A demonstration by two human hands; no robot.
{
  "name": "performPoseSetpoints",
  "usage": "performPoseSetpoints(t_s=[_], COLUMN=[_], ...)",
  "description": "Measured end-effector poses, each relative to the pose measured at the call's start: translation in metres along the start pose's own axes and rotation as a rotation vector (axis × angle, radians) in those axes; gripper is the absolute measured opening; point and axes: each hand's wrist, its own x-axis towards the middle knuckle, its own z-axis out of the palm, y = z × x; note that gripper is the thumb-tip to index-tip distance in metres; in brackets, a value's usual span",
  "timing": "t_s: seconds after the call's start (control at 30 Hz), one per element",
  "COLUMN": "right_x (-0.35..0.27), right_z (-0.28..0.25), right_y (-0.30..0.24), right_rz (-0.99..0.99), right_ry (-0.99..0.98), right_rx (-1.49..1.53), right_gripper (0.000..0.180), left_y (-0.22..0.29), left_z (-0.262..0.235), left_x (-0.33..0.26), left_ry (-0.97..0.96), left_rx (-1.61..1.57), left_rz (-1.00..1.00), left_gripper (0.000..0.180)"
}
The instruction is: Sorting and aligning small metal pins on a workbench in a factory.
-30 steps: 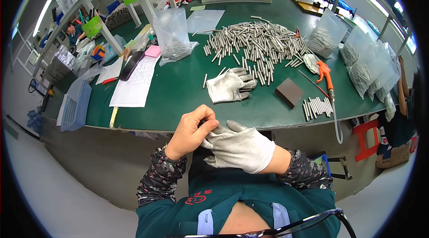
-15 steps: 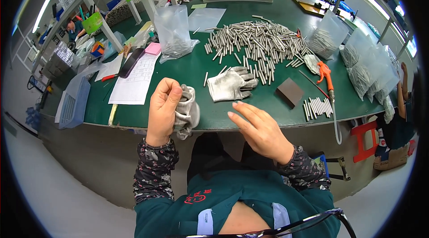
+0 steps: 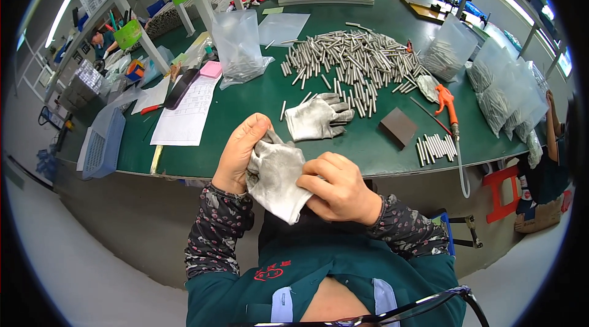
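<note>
Now, glove [image 3: 275, 181]: I see it between both hands.
Left hand [image 3: 240, 150]: closed on its upper-left edge.
Right hand [image 3: 336, 188]: fingers curled, pinching its right edge.

The person wears a dark green top [image 3: 423, 284] with an open neckline. Red stitching [image 3: 268, 273], an outlined little figure with small marks above it, sits on the left chest. Pale blue panels [image 3: 282, 305] show on both sides of the opening. Gathered black sleeves [image 3: 218, 235] with a pink and whitish print reach the wrists; the left hand [image 3: 239, 152] and right hand [image 3: 340, 189] are bare. Dark-framed glasses [image 3: 451, 293] show at the near edge.
</note>
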Motion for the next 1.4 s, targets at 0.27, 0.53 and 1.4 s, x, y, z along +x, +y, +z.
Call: performPoseSetpoints(t_s=[0.27, 0.53, 1.4], right_x=[0.001, 0.007, 0.004], right_z=[0.011, 0.026, 0.028], right_y=[-0.003, -0.001, 0.008], right_rz=[0.073, 0.622, 0.926], right_ry=[-0.178, -0.133, -0.047], right_rx=[0.081, 0.428, 0.737], right_gripper=[0.025, 0.017, 0.016], left_y=[-0.009, -0.026, -0.001], left_z=[-0.014, -0.039, 0.032], left_x=[0.002, 0.006, -0.051], left_ry=[0.111, 0.264, -0.129], left_rx=[0.149, 0.745, 1.863], left_rz=[-0.142, 0.369, 0.594], left_gripper=[0.021, 0.024, 0.018])
